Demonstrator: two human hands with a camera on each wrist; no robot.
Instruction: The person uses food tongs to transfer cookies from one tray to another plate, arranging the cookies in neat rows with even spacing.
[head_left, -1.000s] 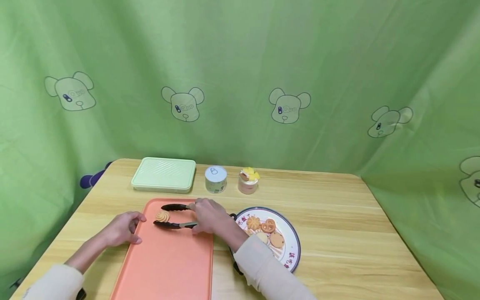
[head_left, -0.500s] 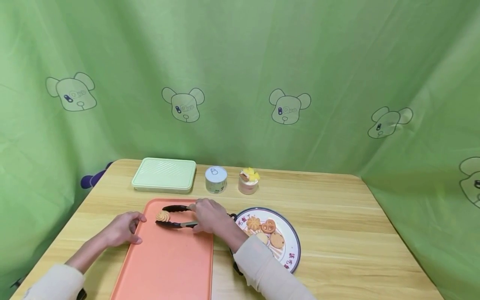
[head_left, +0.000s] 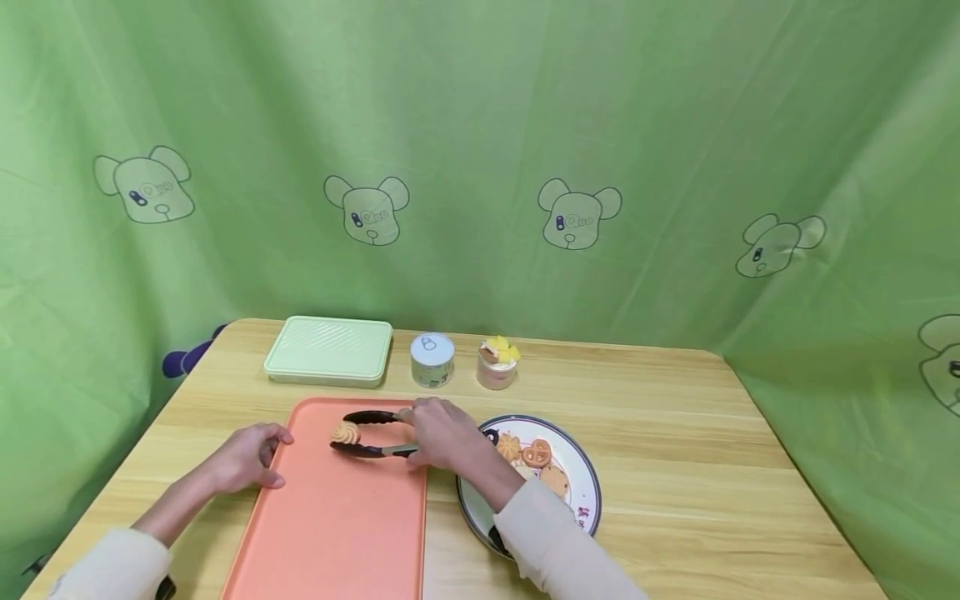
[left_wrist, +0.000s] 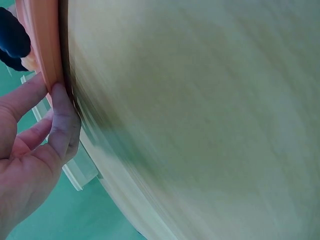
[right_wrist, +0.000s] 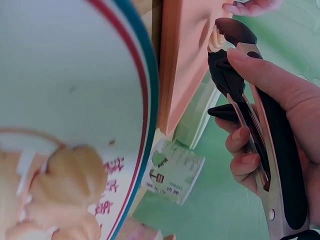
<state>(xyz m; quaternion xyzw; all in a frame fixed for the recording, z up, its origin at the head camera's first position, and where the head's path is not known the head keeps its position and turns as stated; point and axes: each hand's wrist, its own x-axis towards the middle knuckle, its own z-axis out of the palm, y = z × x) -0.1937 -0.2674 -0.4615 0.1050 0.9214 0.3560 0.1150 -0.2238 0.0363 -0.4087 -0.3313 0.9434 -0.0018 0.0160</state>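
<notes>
My right hand grips black and metal food tongs over the far end of the tray. A swirled, light-brown cookie sits between the tongs' black tips. Its underside is hidden in the head view. At the left rim of the pink-orange tray, my left hand pinches the edge, as the left wrist view shows. My right forearm crosses over a white plate with a blue rim and covers part of it. Several cookies lie there, among them a pretzel-shaped cookie and a round cookie.
Behind the tray lies a pale green lidded box. To its right stand a can with a pull-tab printed on top and a small pink cup with yellow topping. A green curtain hangs behind the wooden table.
My right hand has shifted to the right, and the tongs and swirled cookie have moved with it across the tray. The left hand and the tray have stayed in place.
</notes>
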